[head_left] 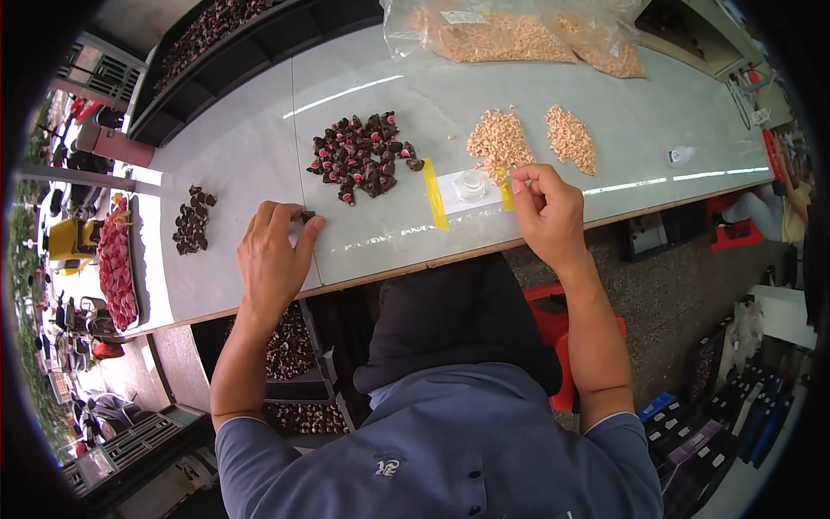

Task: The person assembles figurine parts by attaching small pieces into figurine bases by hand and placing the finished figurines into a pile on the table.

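My left hand [272, 255] is over the table's left part, thumb and forefinger closed on a small dark piece [307, 215]. My right hand [552, 212] pinches thumb and forefinger together beside the pale pile; whatever is between the tips is too small to make out. Between my hands lies a heap of dark brown pieces with red spots [359, 156]. A small clear glass dish [472, 185] rests on a white card [448, 192], held down by yellow tape [436, 195]. Just beyond my right hand is a pile of pale beige bits [499, 143].
A smaller beige pile [571, 140] lies to the right, and a small dark pile [192, 221] to the left. Clear bags of beige bits [493, 36] lie at the back. A tray of red pieces [116, 264] stands at far left. A red stool [562, 346] is below the table.
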`<state>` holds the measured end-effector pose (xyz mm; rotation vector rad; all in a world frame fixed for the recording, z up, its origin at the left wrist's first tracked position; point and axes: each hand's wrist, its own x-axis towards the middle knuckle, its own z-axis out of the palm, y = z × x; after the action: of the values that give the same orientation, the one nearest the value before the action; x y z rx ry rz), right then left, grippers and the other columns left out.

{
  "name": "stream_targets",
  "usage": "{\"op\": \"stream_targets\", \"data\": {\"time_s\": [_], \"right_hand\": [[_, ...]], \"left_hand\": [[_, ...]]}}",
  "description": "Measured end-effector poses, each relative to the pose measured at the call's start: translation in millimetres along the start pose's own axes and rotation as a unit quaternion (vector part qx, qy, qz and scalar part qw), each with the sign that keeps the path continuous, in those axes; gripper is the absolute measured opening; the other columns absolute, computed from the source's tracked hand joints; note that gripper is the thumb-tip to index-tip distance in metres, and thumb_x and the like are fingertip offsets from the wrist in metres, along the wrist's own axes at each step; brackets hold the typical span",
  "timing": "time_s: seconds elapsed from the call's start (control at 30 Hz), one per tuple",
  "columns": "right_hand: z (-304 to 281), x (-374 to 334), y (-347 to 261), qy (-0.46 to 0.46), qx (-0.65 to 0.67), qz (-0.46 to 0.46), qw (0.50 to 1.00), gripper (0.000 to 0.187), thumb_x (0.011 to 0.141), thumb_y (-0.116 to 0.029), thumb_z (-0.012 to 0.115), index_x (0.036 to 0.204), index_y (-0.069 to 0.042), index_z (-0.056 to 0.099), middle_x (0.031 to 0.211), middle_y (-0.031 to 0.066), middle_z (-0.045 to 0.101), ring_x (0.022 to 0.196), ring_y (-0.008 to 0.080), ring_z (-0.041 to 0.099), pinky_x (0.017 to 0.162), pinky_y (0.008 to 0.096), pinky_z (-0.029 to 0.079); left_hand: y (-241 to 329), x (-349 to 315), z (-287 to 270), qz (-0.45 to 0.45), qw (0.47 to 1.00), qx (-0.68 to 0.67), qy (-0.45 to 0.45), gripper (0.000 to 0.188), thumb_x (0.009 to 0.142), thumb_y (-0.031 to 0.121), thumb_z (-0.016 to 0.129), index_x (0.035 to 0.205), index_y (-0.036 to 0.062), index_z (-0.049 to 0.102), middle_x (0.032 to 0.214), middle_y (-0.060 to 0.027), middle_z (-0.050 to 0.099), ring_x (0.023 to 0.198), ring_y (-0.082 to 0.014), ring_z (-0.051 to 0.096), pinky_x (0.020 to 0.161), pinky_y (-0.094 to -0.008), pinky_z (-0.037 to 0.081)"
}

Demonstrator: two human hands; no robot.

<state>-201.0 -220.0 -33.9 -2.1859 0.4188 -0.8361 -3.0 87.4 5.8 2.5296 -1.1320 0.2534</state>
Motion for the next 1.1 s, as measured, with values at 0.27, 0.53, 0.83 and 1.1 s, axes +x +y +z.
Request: {"op": "stream_targets", "data": {"time_s": [0.27, 0.53, 0.83, 1.1], "right_hand": [[-7.1, 11.4, -15.3, -0.061, -0.116, -0.091, 0.987, 0.01, 0.085, 0.0, 0.068, 0.093, -0.005, 0.065, 0.068, 0.0092, 0.063, 0.053, 0.022, 0.059, 0.051, 0.0339, 0.044], [-10.9, 16.9, -17.6, -0.125, -0.125, -0.039, 0.983, 0.008, 0.085, -0.002, 0.07, 0.089, -0.005, 0.063, 0.069, 0.0079, 0.065, 0.056, 0.0235, 0.063, 0.053, 0.0345, 0.046], [-8.0, 16.7, -18.2, -0.112, -0.146, -0.051, 0.982, 0.01, 0.081, -0.002, 0.069, 0.083, -0.006, 0.059, 0.064, 0.0073, 0.062, 0.053, 0.0233, 0.062, 0.051, 0.0346, 0.046], [-0.9, -18.0, -41.1, -0.123, 0.089, 0.05, 0.987, 0.012, 0.084, 0.002, 0.068, 0.084, -0.002, 0.057, 0.058, -0.0016, 0.052, 0.05, 0.0039, 0.045, 0.048, 0.0222, 0.035]], "left_hand": [[8.4, 3.1, -5.8, 0.005, 0.999, -0.043, -0.028, 0.018, 0.088, 0.012, 0.075, 0.101, 0.0039, 0.066, 0.094, -0.01, 0.066, 0.076, -0.0257, 0.065, 0.069, -0.0376, 0.051], [2.7, 9.4, -7.8, 0.053, 0.989, -0.112, -0.084, 0.022, 0.084, -0.001, 0.073, 0.103, 0.0016, 0.063, 0.098, -0.0106, 0.066, 0.082, -0.024, 0.067, 0.072, -0.0354, 0.052], [23.5, 48.7, -16.1, -0.076, 0.766, -0.528, -0.359, 0.022, 0.091, -0.008, 0.065, 0.113, -0.0044, 0.065, 0.114, -0.0077, 0.062, 0.103, -0.0193, 0.072, 0.079, -0.0261, 0.058], [54.7, 73.5, 19.3, -0.104, 0.639, -0.575, -0.501, 0.019, 0.092, 0.005, 0.072, 0.11, -0.0023, 0.069, 0.11, -0.0107, 0.072, 0.093, -0.019, 0.075, 0.069, -0.0238, 0.056]]}}
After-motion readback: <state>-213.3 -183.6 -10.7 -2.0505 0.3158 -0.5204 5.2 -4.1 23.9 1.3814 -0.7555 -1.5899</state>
